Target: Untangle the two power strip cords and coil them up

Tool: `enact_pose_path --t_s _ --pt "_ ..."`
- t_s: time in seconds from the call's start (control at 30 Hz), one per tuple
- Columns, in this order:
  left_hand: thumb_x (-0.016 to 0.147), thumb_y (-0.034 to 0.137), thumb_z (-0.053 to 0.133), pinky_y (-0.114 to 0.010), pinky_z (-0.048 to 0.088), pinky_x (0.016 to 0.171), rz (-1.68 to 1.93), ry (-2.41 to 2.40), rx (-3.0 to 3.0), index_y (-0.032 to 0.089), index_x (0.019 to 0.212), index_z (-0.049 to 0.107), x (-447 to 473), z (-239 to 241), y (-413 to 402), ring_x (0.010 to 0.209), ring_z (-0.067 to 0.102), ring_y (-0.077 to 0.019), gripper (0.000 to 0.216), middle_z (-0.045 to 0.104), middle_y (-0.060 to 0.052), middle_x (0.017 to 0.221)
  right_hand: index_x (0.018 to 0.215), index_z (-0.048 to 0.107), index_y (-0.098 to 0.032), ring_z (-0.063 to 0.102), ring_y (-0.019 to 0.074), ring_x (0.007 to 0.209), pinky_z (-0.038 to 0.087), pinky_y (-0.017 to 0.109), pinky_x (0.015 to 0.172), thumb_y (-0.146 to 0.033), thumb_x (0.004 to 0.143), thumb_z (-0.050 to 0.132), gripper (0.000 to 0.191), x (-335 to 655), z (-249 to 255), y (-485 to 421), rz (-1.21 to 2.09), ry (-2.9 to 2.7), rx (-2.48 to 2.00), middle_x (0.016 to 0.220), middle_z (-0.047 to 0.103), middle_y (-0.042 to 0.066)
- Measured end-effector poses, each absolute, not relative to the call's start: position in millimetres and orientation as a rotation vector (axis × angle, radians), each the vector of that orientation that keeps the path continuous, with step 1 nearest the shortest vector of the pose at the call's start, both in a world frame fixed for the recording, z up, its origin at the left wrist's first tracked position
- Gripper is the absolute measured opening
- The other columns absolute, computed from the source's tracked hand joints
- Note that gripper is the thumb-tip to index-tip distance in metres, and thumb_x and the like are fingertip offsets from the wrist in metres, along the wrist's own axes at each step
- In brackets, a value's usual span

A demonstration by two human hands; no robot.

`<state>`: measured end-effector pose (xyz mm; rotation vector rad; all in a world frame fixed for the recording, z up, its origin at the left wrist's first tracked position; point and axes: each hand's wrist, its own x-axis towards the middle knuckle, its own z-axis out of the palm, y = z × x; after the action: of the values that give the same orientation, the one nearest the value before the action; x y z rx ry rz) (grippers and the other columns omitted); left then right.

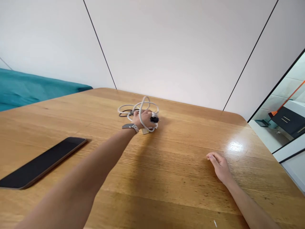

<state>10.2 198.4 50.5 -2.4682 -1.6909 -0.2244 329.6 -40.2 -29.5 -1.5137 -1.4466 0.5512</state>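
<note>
My left hand [142, 119] reaches far across the wooden table [166, 171] and is closed around a bundle of white cable [143, 106] with a black plug end and a white adapter under it. A metal watch sits on that wrist. My right hand [219, 165] rests flat on the table at the right, fingers stretched out and together, holding nothing.
A dark tablet [43, 162] lies face up on the table at the left. A white wall stands just behind the table's far edge. A teal surface [28, 87] shows at the far left, and a doorway opens at the right.
</note>
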Motion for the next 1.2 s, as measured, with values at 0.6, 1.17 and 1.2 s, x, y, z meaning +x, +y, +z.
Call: enact_pose_path --t_s 0.6,1.17,1.2 --pt "0.093 0.029 0.031 -0.048 0.021 0.114 -0.924 -1.708 -2.093 0.01 0.142 0.034 -68 30 141 0.14 0.027 -0.0318 0.053 0.029 -0.015 0.153 0.074 0.069 -0.019 0.066 0.0248 0.076 0.051 0.035 0.072 -0.064 0.085 0.048 0.051 330 -36 -35 0.594 -1.419 -1.51 0.078 0.072 0.009" --pt "0.093 0.038 0.045 -0.077 -0.007 0.097 -0.209 -1.537 -2.256 0.015 0.116 0.063 -35 9 187 0.131 0.027 -0.0409 0.038 0.062 -0.016 0.12 0.071 0.068 -0.02 0.064 0.0231 0.073 0.047 0.032 0.067 -0.059 0.087 0.048 0.047 327 -34 -37 0.598 -1.458 -1.515 0.075 0.071 0.008" --pt "0.093 0.038 0.044 -0.076 -0.005 0.098 -0.197 -1.565 -2.255 0.015 0.117 0.063 -37 11 190 0.131 0.027 -0.0403 0.038 0.062 -0.016 0.121 0.071 0.068 -0.02 0.064 0.0227 0.072 0.047 0.031 0.066 -0.058 0.087 0.048 0.047 327 -34 -37 0.595 -1.46 -1.511 0.075 0.071 0.007"
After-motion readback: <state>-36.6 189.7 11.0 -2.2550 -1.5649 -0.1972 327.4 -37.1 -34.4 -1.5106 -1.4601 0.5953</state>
